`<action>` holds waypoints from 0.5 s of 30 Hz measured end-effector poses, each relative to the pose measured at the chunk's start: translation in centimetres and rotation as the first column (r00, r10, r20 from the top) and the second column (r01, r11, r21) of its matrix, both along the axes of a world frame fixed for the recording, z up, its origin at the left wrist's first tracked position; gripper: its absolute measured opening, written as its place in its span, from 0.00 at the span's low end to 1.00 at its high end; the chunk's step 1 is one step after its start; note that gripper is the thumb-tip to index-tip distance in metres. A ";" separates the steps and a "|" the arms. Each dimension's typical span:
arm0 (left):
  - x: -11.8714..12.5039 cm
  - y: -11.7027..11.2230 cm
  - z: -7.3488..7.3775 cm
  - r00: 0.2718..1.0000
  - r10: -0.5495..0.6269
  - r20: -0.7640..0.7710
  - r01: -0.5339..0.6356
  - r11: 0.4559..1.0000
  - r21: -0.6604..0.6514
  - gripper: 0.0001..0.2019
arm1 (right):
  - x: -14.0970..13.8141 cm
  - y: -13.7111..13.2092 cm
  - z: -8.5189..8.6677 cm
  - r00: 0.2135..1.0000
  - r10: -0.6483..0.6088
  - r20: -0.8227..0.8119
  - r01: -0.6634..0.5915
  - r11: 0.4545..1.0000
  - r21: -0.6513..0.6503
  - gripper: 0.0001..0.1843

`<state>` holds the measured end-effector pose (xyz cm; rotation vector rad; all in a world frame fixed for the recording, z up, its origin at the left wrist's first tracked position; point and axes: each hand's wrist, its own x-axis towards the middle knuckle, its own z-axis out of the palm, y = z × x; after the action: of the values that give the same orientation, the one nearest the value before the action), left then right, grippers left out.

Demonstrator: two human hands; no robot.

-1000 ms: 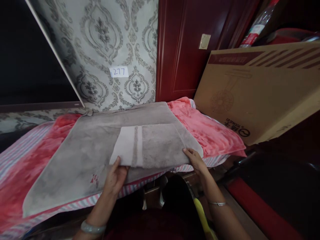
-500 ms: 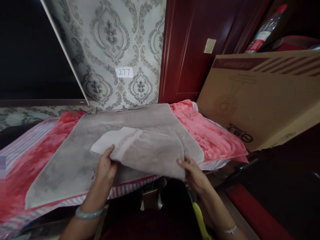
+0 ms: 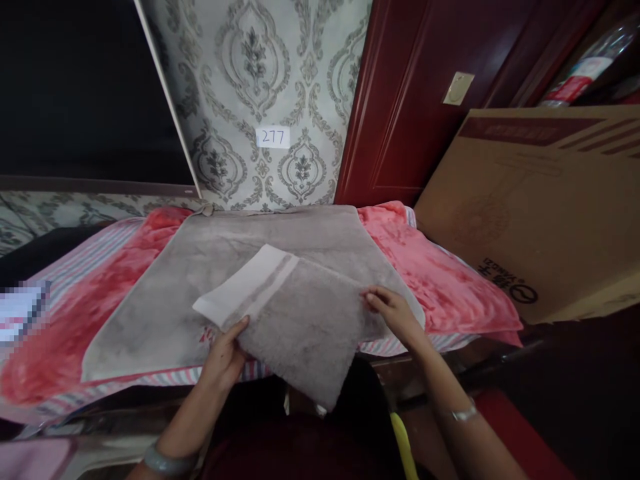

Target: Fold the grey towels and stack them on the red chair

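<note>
A small grey towel (image 3: 310,320) with a broad white end band and a thin stripe hangs between my hands. My left hand (image 3: 225,353) pinches its lower left edge beside the stripe, thumb on top. My right hand (image 3: 393,310) is closed on its upper right edge, thumb and forefinger together. The towel's near corner droops toward my lap. Under it spreads a larger grey plush cloth (image 3: 165,300) with a small red mark partly covered by my left hand and the towel.
A pink plush blanket (image 3: 445,287) and a striped cloth (image 3: 100,247) lie beneath the grey cloth. A large cardboard box (image 3: 540,220) leans at the right. A dark screen (image 3: 85,93) stands at the back left. Something yellow (image 3: 404,443) is near my right forearm.
The towel has turned and dropped open, its near corner now hanging lower. My right hand has moved up, while my left hand has shifted slightly right and down. The view has turned left.
</note>
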<state>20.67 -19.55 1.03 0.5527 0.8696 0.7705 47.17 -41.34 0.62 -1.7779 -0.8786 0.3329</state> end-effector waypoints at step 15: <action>0.0 -0.4 -0.6 1.000 0.016 -0.027 -0.016 1.000 -0.005 0.17 | 3.6 17.5 1.8 0.959 0.211 0.189 -0.076 0.833 -0.548 0.18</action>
<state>20.70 -19.91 0.44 0.5526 0.9012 0.7761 50.76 -23.87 2.47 -2.3134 -1.1814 0.5061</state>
